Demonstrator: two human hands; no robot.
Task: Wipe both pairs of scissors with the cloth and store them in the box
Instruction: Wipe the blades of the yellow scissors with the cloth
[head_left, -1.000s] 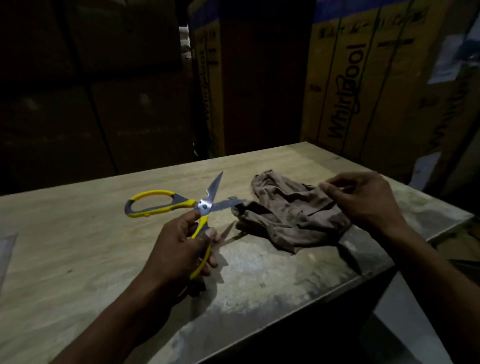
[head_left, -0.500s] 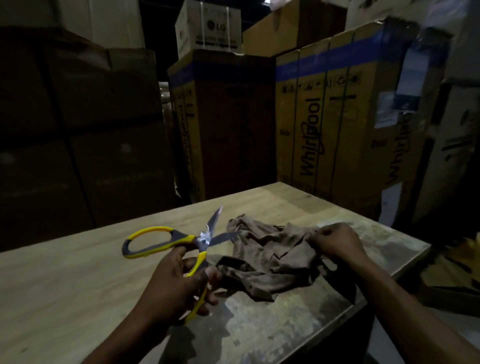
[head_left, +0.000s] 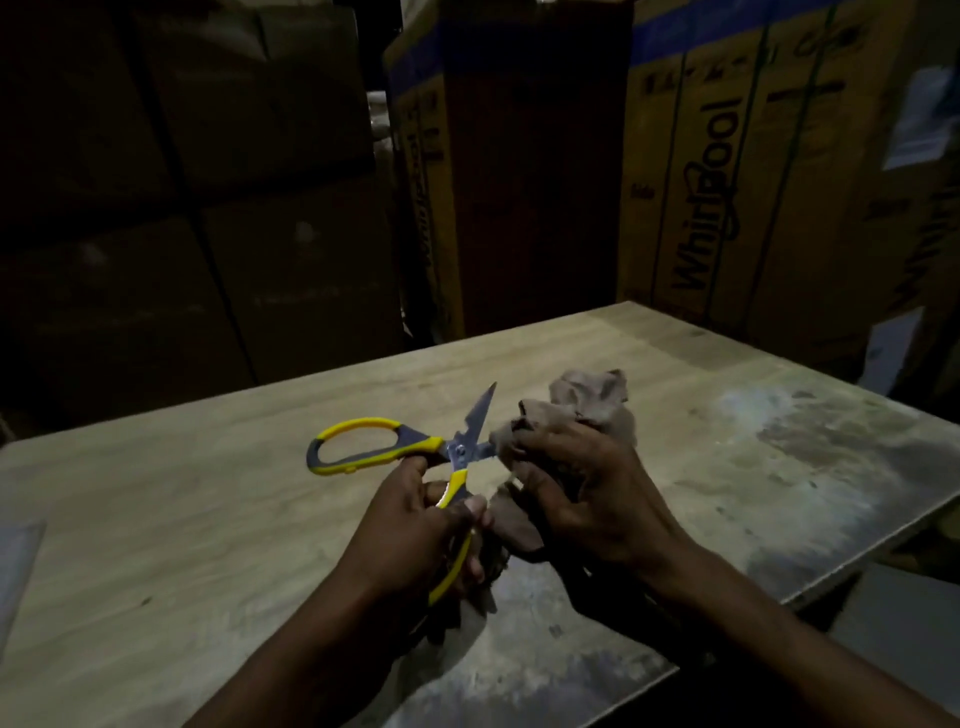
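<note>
Scissors (head_left: 447, 457) yellow-grey, blades open | left hand (head_left: 415, 525) holding | cloth (head_left: 587, 410) brown

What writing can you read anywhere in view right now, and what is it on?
"Whirlpool", running vertically up the tall cardboard carton behind the table's far right corner.
Vertical print on the narrow side of the blue-topped carton behind the table: too dark and blurred to read.
Small marks near the Whirlpool carton's top and its white label: illegible.
Scissors and cloth: no text visible.

one head-worn view looks forward and down, close over the worn wooden table (head_left: 208, 519), tall brown cardboard cartons (head_left: 753, 182) filling the upper frame.
</note>
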